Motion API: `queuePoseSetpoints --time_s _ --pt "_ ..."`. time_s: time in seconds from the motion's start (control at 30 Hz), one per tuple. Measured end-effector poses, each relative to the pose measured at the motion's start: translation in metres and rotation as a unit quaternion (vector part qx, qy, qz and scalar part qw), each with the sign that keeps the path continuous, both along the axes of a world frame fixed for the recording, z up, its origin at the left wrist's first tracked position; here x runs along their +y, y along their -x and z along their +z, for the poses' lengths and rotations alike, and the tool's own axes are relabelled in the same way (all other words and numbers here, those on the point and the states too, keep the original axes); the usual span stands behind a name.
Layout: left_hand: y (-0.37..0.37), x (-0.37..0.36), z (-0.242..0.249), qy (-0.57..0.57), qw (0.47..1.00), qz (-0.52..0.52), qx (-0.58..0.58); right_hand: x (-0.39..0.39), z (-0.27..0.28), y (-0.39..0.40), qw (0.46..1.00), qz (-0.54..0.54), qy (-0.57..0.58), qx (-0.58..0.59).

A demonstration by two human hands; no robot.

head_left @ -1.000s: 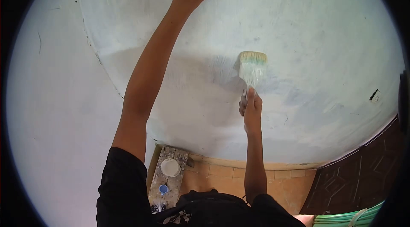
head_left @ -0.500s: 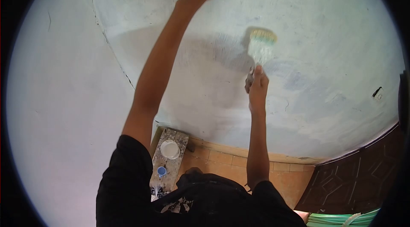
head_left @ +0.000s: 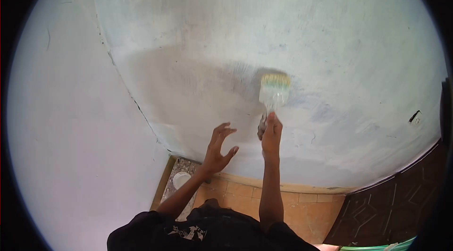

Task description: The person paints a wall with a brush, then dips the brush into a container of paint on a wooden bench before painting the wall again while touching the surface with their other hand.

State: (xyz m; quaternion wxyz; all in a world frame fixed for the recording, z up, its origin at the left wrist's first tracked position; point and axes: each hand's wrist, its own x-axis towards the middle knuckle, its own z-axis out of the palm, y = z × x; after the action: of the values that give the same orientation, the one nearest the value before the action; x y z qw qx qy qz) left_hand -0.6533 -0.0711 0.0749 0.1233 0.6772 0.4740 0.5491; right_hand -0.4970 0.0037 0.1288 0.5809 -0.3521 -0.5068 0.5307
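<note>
From the head camera, I see my right hand (head_left: 271,134) wrapped around the handle of a wide paintbrush (head_left: 273,91), fingers closed tight on the lower end of it. The bristle end points up and lies against the wall (head_left: 330,38), at the right edge of a darker, wet-looking patch, with pale blue-white plaster beyond. My left hand (head_left: 218,149) hangs free in front of the wall's lower part, fingers spread wide and curled a little, holding nothing and, as far as I can tell, not touching the surface.

I judge the brush to be light, with a stiff handle and soft bristles that bend when pressed; loaded with paint it could be a bit slick near the ferrule, so the dry end of the handle, where I have it now, seems the sound place to grip. Pressing too hard would likely splay the bristles.

Below, a paint-spattered plank (head_left: 181,175) lies on the tiled floor (head_left: 302,213) against the corner, with a small white container (head_left: 180,179) on it. A dark patterned door (head_left: 401,204) stands at the lower right, and a crack (head_left: 127,90) runs down where two walls meet.
</note>
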Motion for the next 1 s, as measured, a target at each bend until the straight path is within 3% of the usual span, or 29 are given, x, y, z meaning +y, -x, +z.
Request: queuePoseSetpoints --time_s 0.13,0.2,0.4,0.47,0.67,0.77,1.0 --pt "0.011 -0.018 -0.028 0.095 0.993 0.001 -0.063 0.020 0.058 0.006 0.999 0.002 -0.048 0.019" --pt "0.014 -0.019 -0.041 0.110 0.990 0.004 -0.088 0.032 0.056 0.009 0.999 -0.013 -0.044 0.011" --pt "0.026 -0.007 -0.063 0.084 0.991 0.001 -0.104 0.019 -0.071 0.003 1.000 -0.012 0.019 -0.016" --pt "0.026 -0.003 -0.056 0.081 0.991 -0.004 -0.108 0.001 -0.074 0.007 0.999 -0.015 0.042 -0.006" --pt "0.025 0.021 -0.040 0.047 0.995 -0.030 -0.084 0.020 0.031 0.011 0.994 -0.057 -0.089 -0.028" --pt "0.027 0.027 -0.037 0.040 0.996 -0.042 -0.071 0.034 0.044 0.014 0.993 -0.076 -0.086 -0.035" --pt "0.035 0.024 -0.046 0.066 0.994 -0.044 -0.078 -0.003 -0.064 0.032 0.997 -0.051 0.057 -0.002"
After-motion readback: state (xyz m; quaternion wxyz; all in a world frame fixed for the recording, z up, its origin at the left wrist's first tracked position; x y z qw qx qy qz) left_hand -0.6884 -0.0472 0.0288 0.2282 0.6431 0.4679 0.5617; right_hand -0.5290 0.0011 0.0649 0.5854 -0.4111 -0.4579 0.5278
